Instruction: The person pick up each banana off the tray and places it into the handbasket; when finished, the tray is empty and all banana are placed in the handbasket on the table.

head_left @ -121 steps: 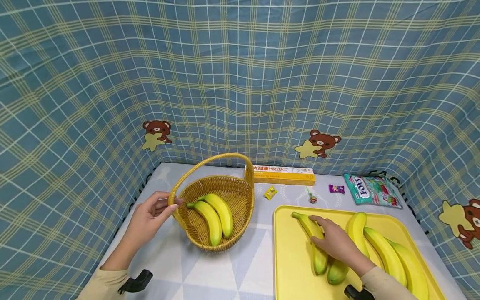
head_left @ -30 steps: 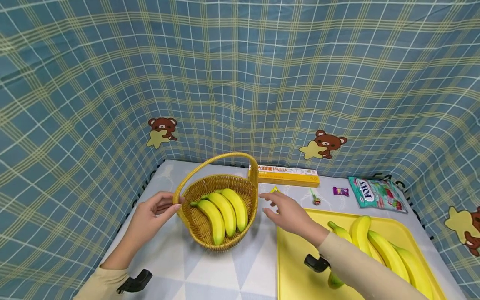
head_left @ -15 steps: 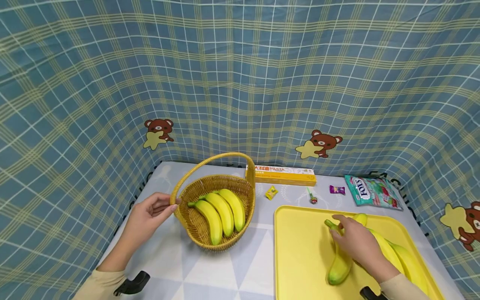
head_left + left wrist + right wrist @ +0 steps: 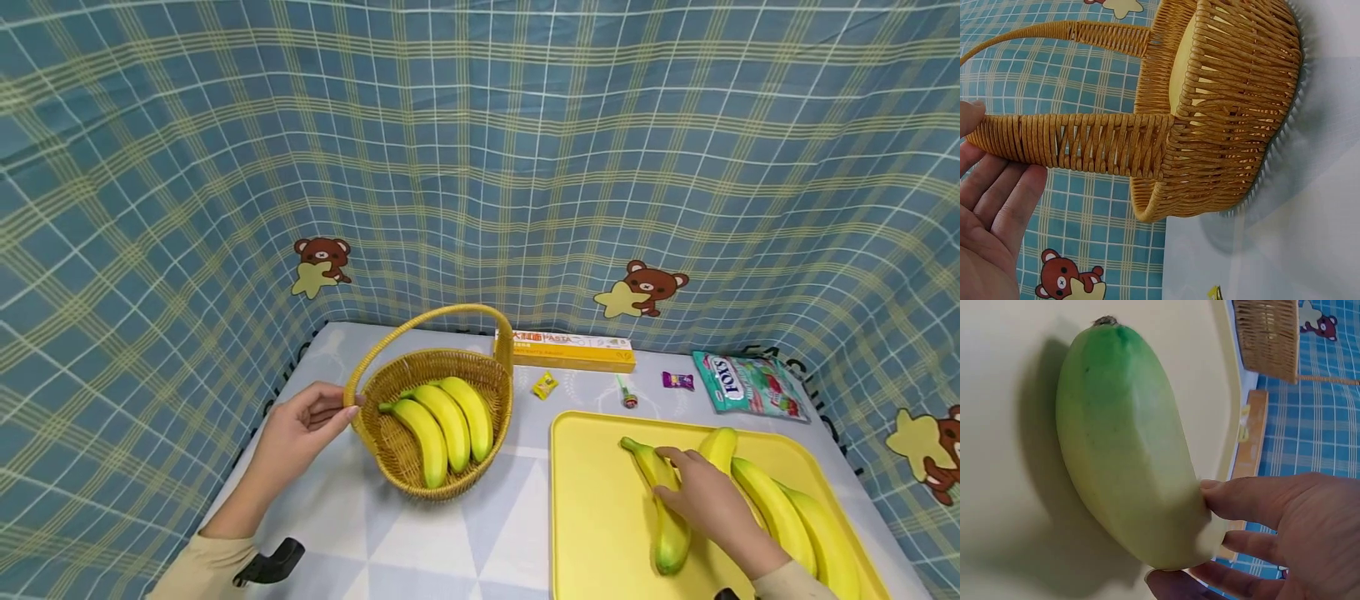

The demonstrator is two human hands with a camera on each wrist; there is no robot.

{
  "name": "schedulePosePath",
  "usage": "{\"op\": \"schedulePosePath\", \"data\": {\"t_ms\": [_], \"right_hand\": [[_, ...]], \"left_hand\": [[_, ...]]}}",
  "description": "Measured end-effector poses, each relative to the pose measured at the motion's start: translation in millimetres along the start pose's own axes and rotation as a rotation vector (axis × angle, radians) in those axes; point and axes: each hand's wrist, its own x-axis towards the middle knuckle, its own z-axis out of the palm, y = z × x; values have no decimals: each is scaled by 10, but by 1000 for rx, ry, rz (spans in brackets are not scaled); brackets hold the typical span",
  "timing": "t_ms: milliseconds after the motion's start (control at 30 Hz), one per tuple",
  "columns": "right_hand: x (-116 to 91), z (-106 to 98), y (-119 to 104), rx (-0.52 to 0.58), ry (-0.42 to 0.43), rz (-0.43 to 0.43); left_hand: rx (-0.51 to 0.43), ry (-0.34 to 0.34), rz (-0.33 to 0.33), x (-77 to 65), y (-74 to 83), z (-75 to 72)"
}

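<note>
My left hand (image 4: pixel 300 429) pinches the handle of a woven basket (image 4: pixel 390 475) at its left side, thumb on one face and fingers on the other in the left wrist view. Inside the basket, three yellow bananas (image 4: pixel 450 425) lie side by side. Over the yellow tray (image 4: pixel 592 500), my right hand (image 4: pixel 712 500) grips a banana (image 4: pixel 671 542) around its middle, stem toward the back. Its greenish tip fills the right wrist view, with thumb and fingers on either side of the peel. Other bananas (image 4: pixel 821 533) lie on the tray to the right, one partly hidden by the hand.
Along the back stand a pasta box (image 4: pixel 573 352) and a teal candy bag (image 4: pixel 750 385). A yellow-wrapped candy (image 4: pixel 544 385), a lollipop (image 4: pixel 627 395) and a purple-wrapped candy (image 4: pixel 677 381) lie behind the tray. A plaid curtain (image 4: pixel 480 167) encloses the table.
The basket's bananas went from two to three. My right hand moved from beside the basket back to the tray, took hold of a banana and shifted it left. My left hand stays on the handle.
</note>
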Motion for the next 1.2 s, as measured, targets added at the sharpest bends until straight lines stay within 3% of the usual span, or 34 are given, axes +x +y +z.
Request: {"op": "schedulePosePath", "data": {"t_ms": [600, 800, 1000, 1200], "right_hand": [[72, 61, -26, 82, -49, 8], [102, -4, -71, 117, -14, -42], [203, -123, -352, 156, 24, -125], [381, -255, -831, 226, 48, -216]], "left_hand": [[-20, 1, 9, 10, -30, 0], [-33, 4, 14, 24, -41, 14], [-33, 9, 11, 13, -41, 10], [-37, 8, 8, 15, -30, 19]]}}
